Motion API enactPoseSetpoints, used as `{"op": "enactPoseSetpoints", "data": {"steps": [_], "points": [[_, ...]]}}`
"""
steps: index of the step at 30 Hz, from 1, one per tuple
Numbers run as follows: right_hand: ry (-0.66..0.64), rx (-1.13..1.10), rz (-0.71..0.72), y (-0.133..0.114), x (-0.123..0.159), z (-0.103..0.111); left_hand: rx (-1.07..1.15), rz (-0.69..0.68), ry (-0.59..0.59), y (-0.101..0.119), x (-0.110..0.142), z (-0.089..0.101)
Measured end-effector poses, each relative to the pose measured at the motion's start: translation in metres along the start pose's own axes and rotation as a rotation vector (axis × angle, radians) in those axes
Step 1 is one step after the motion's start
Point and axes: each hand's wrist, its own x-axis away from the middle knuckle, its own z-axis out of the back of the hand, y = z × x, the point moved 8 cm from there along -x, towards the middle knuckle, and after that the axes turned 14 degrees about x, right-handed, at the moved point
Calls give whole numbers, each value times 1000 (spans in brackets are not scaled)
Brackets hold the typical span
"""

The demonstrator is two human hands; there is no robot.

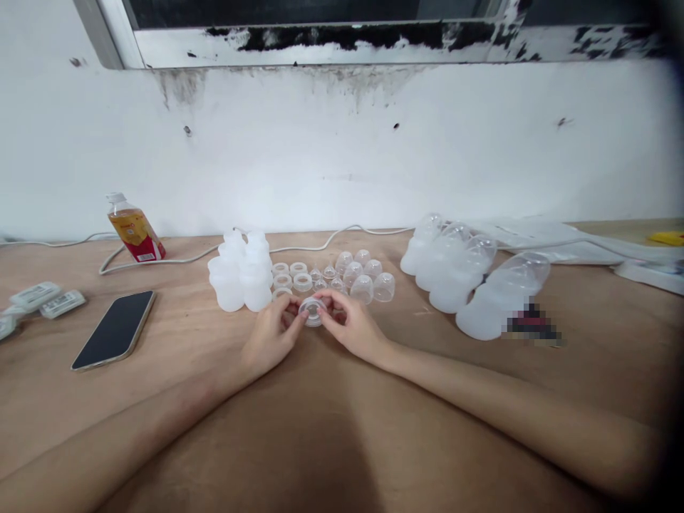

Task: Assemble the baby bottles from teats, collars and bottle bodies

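Observation:
Between my left hand [275, 331] and my right hand [350, 324] is a clear collar ring [313, 312], pinched from both sides above the table. Whether a teat sits inside it I cannot tell. Just beyond my fingers lie several loose collar rings [302, 282], small clear teats [329, 271] and transparent dome caps [383, 287]. Frosted white baby bottle bodies [229, 283] stand grouped behind my left hand. On the right, several bottles topped with clear domes [481, 310] form a slanting row.
A drink bottle [136, 229] with a red and yellow label stands at the back left, beside a white cable [182, 261]. A phone [115, 331] lies in front of it, near small white packs [61, 303]. Plastic bags [539, 239] lie at the back right.

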Motion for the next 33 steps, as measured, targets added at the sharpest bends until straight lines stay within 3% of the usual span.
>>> {"op": "enactPoseSetpoints", "data": {"steps": [5,13,22,33], "points": [[10,109,72,-5,1,-1,81,101,-17,-13,2,-5],[-29,169,167,-15,4,-3,104,63,-46,-4,2,-5],[-89,257,231,-18,7,-10,-173,26,-68,0,4,-5],[-80,209,238,-22,7,-5,-123,67,-61,0,5,-4]]}}
